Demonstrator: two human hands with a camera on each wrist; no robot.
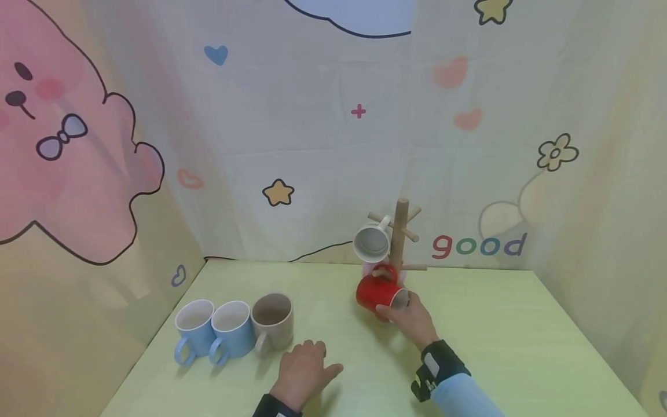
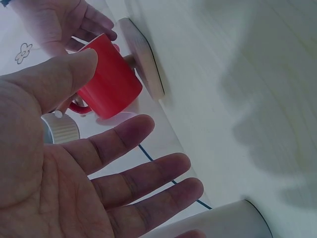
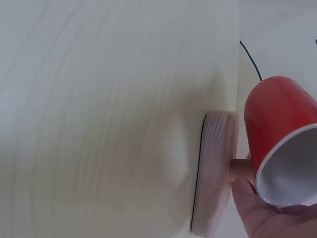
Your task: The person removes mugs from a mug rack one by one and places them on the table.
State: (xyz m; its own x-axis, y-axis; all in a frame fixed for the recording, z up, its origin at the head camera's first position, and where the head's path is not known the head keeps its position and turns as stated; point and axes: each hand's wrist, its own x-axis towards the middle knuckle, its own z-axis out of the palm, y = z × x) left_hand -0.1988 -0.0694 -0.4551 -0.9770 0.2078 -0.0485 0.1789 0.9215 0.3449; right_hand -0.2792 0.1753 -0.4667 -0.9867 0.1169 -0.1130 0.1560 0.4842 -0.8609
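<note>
Head view: your left grip (image 1: 304,373) is spread above the desk (image 1: 500,336), just past it two blue mugs (image 1: 195,325) (image 1: 234,334) and a beige mug (image 1: 276,324). Your right grip (image 1: 413,321) pinches the red mug (image 1: 374,292) near its rim, beside the wooden rack (image 1: 399,231) bearing a white mug (image 1: 372,243).

Two black wrist straps (image 1: 449,358) are worn — the right, white-patched, adjoining a light-blue sleeve (image 1: 462,396).

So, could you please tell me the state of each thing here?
Red mug: on its side, held by right hand
White mug: hanging sideways on the rack
Outer blue mug: upright
Inner blue mug: upright
Grey mug: upright
Rack: standing
Left hand: open, empty
Pink thing: mostly hidden
</note>
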